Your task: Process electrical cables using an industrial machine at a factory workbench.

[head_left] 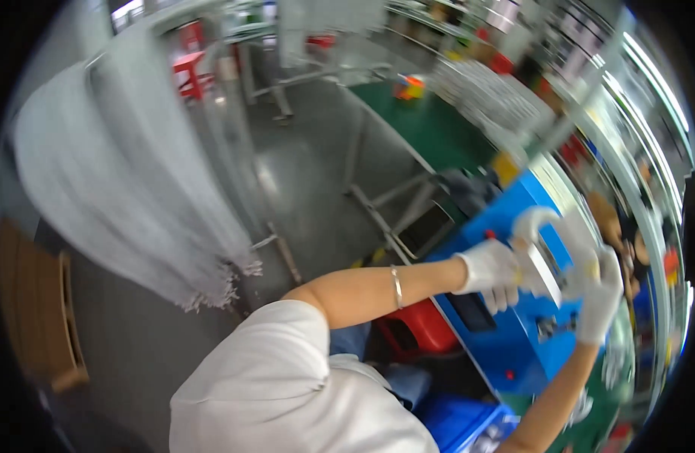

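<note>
My left hand [489,270], in a white glove, reaches over a blue machine [517,332]. Its fingers are bent beside a white block-shaped part [542,272]; blur hides whether they touch it. What those fingers close on, if anything, does not show. On the other side of that part is my right hand [600,298], also gloved, its fingertips drawn together. Anything pinched there is too smeared to name. A curved white shape [535,220] lies just beyond my left fingers. A metal fitting [553,328] sits on the machine's face below my right hand.
Long white strands [121,158] hang in a thick bunch from a rack on the left. A red stool [419,330] and a blue bin [461,423] stand near my legs. Beyond the machine, a green-topped table [430,128] carries a white pile [495,94]. Shelving lines the right.
</note>
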